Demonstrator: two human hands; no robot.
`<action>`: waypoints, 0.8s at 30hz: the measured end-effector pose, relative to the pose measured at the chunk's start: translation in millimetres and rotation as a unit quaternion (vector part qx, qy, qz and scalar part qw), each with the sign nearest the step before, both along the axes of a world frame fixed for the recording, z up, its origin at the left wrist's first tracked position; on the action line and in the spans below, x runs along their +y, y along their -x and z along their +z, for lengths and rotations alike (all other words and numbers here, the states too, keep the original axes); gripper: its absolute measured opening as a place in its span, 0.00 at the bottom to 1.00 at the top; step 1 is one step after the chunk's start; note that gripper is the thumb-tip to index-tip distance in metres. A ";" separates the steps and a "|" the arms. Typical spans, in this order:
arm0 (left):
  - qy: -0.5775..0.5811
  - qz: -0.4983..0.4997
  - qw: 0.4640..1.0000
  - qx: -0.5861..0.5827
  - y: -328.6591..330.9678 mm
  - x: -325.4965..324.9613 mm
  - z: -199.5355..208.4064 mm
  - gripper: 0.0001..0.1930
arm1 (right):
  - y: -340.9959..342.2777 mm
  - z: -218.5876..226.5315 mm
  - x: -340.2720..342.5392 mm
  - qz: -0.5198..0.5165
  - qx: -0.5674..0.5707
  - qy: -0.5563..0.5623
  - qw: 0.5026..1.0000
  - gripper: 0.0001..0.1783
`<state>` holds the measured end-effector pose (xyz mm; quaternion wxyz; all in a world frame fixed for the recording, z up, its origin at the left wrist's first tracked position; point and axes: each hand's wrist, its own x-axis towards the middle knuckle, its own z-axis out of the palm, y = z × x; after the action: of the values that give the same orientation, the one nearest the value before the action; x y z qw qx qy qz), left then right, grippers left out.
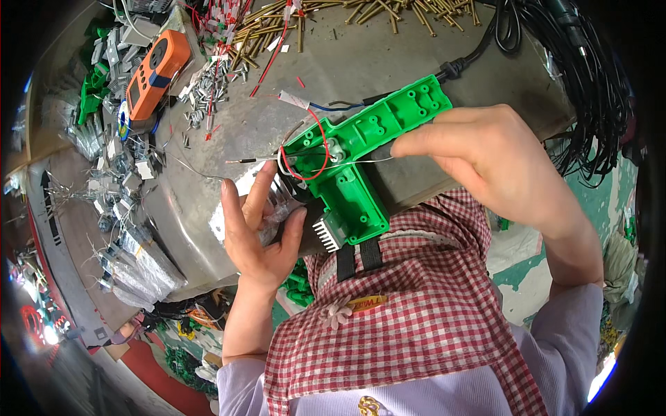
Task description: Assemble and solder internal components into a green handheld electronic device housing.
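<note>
Around frame centre, left hand (pixel 258 251) fingers splayed, I fear the right hand (pixel 489 152), seemingly pinching thin wire (pixel 368 161), might snap it by overpulling.

Beyond the obstructing green housing (pixel 357 201), bare tabletop (pixel 350 66) reaches brass screws (pixel 300 35).

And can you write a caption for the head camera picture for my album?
Right hand pinching a thin wire at an open green plastic housing, left hand beside it, black cables nearby.

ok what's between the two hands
In the head view, a green housing lies between left hand and right hand, a red wire and thin silvery wire across it.
</note>
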<state>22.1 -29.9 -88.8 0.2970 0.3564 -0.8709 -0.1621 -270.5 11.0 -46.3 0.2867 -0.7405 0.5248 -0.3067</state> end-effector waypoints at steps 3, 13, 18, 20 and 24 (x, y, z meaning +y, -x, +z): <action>0.000 0.006 1.000 0.000 0.5 1.7 2.3 0.50 | -1.4 7.0 1.0 0.006 0.029 -0.012 0.999 0.15; -0.003 0.017 1.000 0.017 -0.6 -1.4 1.7 0.51 | -57.0 -15.9 3.5 0.012 0.098 0.077 0.992 0.14; 0.025 0.012 0.999 0.015 2.2 -2.1 3.8 0.48 | -73.2 -5.3 -1.1 0.030 0.194 0.079 0.977 0.17; 0.013 0.009 0.999 0.042 2.4 -3.6 1.1 0.46 | -76.7 -2.5 -5.1 0.040 0.220 0.086 0.971 0.17; -0.002 0.017 0.999 0.043 1.0 -5.5 1.6 0.47 | -86.7 -7.2 -16.6 0.054 0.266 0.091 0.958 0.16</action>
<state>21.2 -35.4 -87.2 0.3360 0.3640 -0.8512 -0.1735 -183.8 -5.6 -53.4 0.0846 -0.8457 0.5110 -0.1287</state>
